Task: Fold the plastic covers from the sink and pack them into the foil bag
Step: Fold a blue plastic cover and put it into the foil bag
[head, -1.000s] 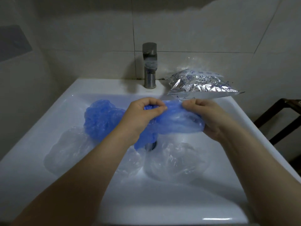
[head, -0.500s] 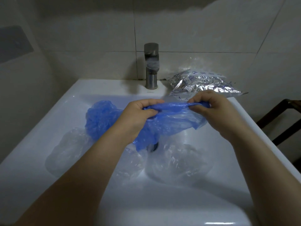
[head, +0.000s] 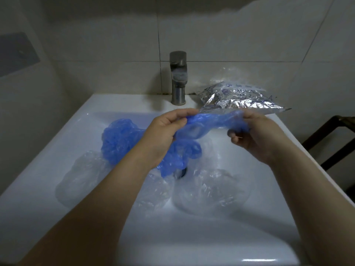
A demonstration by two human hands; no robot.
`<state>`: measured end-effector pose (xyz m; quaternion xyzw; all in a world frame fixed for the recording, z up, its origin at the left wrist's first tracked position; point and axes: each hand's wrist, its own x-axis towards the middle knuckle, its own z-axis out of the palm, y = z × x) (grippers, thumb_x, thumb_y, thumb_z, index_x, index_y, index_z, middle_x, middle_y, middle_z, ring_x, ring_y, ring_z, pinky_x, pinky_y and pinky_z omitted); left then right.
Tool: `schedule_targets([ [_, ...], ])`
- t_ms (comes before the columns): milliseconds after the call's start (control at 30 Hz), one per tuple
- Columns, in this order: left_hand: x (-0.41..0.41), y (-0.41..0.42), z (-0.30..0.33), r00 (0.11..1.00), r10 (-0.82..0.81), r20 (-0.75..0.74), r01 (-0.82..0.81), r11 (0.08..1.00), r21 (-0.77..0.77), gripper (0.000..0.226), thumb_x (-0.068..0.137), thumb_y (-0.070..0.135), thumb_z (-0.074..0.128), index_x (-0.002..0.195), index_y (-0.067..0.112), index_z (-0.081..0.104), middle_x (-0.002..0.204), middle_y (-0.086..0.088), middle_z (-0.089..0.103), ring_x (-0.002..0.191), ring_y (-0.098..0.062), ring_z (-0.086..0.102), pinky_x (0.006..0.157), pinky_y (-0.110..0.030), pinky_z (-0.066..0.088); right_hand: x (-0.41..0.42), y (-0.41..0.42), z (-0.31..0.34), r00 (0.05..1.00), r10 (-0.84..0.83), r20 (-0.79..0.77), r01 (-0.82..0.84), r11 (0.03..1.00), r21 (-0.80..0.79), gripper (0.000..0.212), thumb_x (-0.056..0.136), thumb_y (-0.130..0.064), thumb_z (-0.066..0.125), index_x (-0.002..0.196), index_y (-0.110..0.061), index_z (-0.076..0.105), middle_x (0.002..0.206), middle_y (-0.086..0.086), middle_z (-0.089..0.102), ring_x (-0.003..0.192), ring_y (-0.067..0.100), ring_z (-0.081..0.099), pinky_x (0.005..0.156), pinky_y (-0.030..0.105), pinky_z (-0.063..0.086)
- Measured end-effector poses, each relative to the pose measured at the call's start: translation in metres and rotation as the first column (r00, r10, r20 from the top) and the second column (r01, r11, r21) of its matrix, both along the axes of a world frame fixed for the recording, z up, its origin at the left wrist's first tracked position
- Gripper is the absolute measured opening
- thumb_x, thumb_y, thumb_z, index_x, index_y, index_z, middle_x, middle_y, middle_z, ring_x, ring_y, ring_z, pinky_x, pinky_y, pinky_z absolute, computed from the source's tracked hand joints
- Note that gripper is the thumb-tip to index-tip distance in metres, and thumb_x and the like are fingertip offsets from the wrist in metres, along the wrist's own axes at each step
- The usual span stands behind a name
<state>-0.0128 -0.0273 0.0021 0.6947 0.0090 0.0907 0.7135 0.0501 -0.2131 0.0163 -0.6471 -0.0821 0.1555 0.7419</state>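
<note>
Blue plastic cover (head: 211,124), now raised and drawn out longer than a second ago, strung above the sink (head: 57,156) in front of the faucet (head: 178,77). Pinched at one end by left hand (head: 163,135), at the other by right hand (head: 255,135); each grip closed on it. Probably straightening before a fold. Foil bag (head: 242,98) right of faucet; more covers below. Tiled wall behind.

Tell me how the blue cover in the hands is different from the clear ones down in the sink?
The blue cover is stretched between the left hand and right hand, above the basin; the clear covers lie loose in the sink. The blue cover is coloured, the clear covers see-through. Both are thin, crinkly plastic.
</note>
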Motion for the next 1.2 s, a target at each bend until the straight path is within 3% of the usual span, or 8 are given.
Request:
schedule_targets([
  [100, -0.001, -0.002, 0.000, 1.000, 0.005, -0.024, -0.006, 1.000, -0.020, 0.046, 0.088, -0.003, 0.046, 0.064, 0.023, 0.075, 0.073, 0.010, 0.071, 0.074, -0.003, 0.063, 0.079, -0.020, 0.050, -0.004, 0.009, -0.001, 0.996, -0.058, -0.063, 0.056, 0.998, -0.032, 0.023, 0.088, -0.004, 0.042, 0.075, -0.009, 0.061, 0.058, 0.004, 0.053, 0.041, 0.011, 0.048, 0.041, 0.015, 0.043],
  [200, -0.002, -0.005, 0.002, 0.992, 0.075, -0.105, -0.070, 0.997, 0.043, 0.013, 0.062, 0.030, 0.063, 0.056, 0.022, 0.071, 0.067, 0.010, 0.066, 0.076, -0.011, 0.058, 0.080, -0.029, 0.043, -0.006, 0.011, -0.003, 0.997, -0.074, -0.029, 0.069, 0.989, -0.129, 0.023, 0.092, -0.012, 0.046, 0.076, -0.013, 0.062, 0.067, 0.007, 0.052, 0.051, 0.013, 0.049, 0.045, 0.017, 0.047],
  [267, -0.002, -0.007, 0.001, 0.979, 0.150, -0.137, -0.132, 0.982, 0.133, 0.026, 0.073, 0.039, 0.067, 0.056, 0.019, 0.064, 0.056, 0.013, 0.059, 0.064, -0.005, 0.053, 0.071, -0.021, 0.039, -0.005, 0.011, -0.006, 0.998, -0.050, 0.049, 0.060, 0.969, -0.239, 0.020, 0.091, -0.021, 0.057, 0.076, -0.013, 0.067, 0.070, 0.007, 0.055, 0.057, 0.013, 0.049, 0.051, 0.018, 0.048],
  [467, -0.003, -0.010, -0.003, 0.976, 0.216, -0.036, -0.208, 0.966, 0.153, 0.025, 0.075, 0.013, 0.075, 0.064, 0.015, 0.054, 0.065, 0.005, 0.052, 0.065, -0.009, 0.050, 0.061, -0.014, 0.042, -0.002, 0.008, -0.007, 0.974, 0.018, 0.226, 0.036, 0.972, -0.230, 0.018, 0.078, 0.001, 0.068, 0.072, -0.015, 0.064, 0.063, 0.000, 0.060, 0.051, 0.007, 0.050, 0.047, 0.012, 0.042],
  [700, -0.004, -0.001, 0.007, 0.996, 0.083, 0.019, -0.082, 0.993, -0.082, 0.036, 0.075, -0.015, 0.062, 0.086, 0.019, 0.064, 0.084, 0.001, 0.065, 0.084, -0.015, 0.062, 0.091, -0.033, 0.051, 0.000, 0.000, -0.003, 0.923, 0.134, 0.360, -0.087, 0.986, -0.144, 0.033, 0.076, 0.013, 0.063, 0.083, -0.019, 0.065, 0.085, -0.002, 0.066, 0.070, 0.005, 0.061, 0.061, 0.014, 0.047],
  [1033, -0.001, 0.002, -0.003, 0.986, 0.161, -0.035, -0.147, 0.956, 0.253, 0.025, 0.084, -0.002, 0.063, 0.092, 0.021, 0.067, 0.092, 0.001, 0.065, 0.081, -0.010, 0.059, 0.080, -0.015, 0.049, 0.005, 0.004, -0.015, 0.616, 0.238, 0.750, 0.286, 0.820, -0.495, 0.014, 0.078, 0.001, 0.068, 0.083, -0.011, 0.066, 0.094, 0.006, 0.052, 0.080, 0.004, 0.047, 0.072, 0.001, 0.032],
  [1133, -0.003, 0.004, 0.002, 0.982, 0.183, -0.050, -0.151, 0.914, 0.377, 0.014, 0.087, 0.008, 0.063, 0.091, 0.021, 0.064, 0.081, 0.011, 0.060, 0.074, -0.002, 0.055, 0.062, -0.004, 0.044, 0.006, 0.000, -0.012, 0.662, 0.289, 0.692, 0.178, 0.836, -0.520, 0.016, 0.079, -0.001, 0.068, 0.078, -0.017, 0.065, 0.087, 0.001, 0.055, 0.077, 0.000, 0.050, 0.072, 0.006, 0.036],
  [1200, -0.003, 0.007, 0.004, 0.982, 0.175, -0.068, -0.130, 0.897, 0.423, 0.009, 0.089, 0.013, 0.062, 0.094, 0.021, 0.063, 0.081, 0.010, 0.060, 0.079, -0.008, 0.058, 0.069, -0.011, 0.046, 0.005, -0.003, -0.010, 0.737, 0.303, 0.604, 0.065, 0.858, -0.510, 0.024, 0.081, -0.001, 0.067, 0.077, -0.025, 0.061, 0.078, -0.006, 0.060, 0.069, -0.001, 0.051, 0.067, 0.011, 0.039],
])
